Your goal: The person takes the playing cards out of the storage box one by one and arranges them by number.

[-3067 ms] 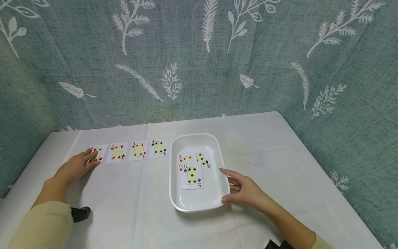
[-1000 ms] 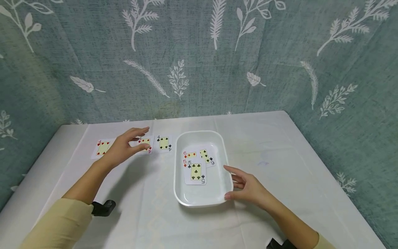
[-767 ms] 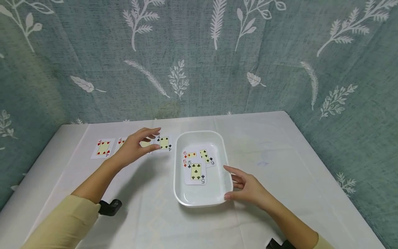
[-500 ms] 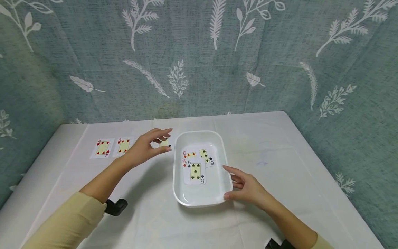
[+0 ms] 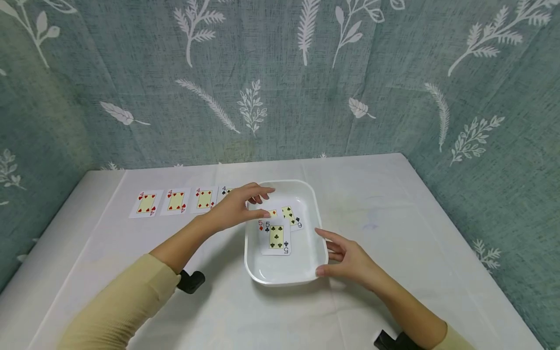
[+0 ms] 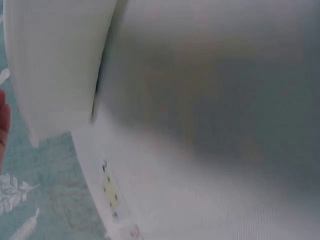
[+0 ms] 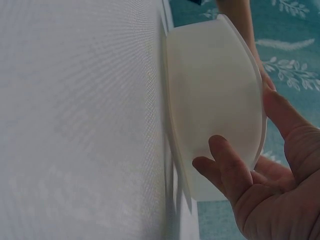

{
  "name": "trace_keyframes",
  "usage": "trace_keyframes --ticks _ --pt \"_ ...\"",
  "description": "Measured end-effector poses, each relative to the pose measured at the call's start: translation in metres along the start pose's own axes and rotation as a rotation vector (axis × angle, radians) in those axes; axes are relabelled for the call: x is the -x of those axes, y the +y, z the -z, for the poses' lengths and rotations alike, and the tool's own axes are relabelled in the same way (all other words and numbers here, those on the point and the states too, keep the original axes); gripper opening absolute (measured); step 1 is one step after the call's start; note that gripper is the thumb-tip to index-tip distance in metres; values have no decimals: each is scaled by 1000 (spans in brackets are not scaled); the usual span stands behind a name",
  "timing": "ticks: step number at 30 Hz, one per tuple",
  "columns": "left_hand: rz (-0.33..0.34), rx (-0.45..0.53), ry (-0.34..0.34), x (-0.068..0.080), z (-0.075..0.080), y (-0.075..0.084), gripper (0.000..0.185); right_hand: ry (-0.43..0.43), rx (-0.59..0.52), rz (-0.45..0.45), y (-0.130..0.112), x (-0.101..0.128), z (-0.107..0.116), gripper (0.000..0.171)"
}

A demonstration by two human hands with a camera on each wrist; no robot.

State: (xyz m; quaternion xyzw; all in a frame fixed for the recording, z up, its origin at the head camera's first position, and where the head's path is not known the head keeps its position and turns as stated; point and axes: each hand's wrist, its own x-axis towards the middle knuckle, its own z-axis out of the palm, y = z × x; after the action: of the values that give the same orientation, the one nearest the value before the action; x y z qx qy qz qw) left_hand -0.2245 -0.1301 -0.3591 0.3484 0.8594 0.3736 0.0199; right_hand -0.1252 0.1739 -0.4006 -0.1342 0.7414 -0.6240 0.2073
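Progress: four fours [image 5: 176, 201] lay in a row on the table [image 5: 393, 214], at 9 o'clock of the tray [image 5: 321, 243]; fives and sixes [image 5: 276, 236] remained inside.
Left hand [image 5: 238, 208]: over the tray's 10 o'clock rim, fingers loosely curved, holding nothing visible.
Right hand [image 5: 350, 260]: fingers apart, steadying the tray's 4 o'clock wall.
Cards: white, face-up, overlapping.
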Motion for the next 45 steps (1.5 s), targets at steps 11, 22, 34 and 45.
trace_keyframes --ticks 11,22,34,45 --pt "42 18 -165 -16 -16 -4 58 6 11 -23 -2 0 -1 91" --pt "167 -300 -279 -35 -33 -5 52 -7 -9 -6 2 2 -2 91" --pt "213 -604 -443 -37 -40 -5 71 -8 13 -2 2 -1 -2 90" --pt "237 -653 -459 -41 -42 -3 67 -12 -1 9 1 0 1 91"
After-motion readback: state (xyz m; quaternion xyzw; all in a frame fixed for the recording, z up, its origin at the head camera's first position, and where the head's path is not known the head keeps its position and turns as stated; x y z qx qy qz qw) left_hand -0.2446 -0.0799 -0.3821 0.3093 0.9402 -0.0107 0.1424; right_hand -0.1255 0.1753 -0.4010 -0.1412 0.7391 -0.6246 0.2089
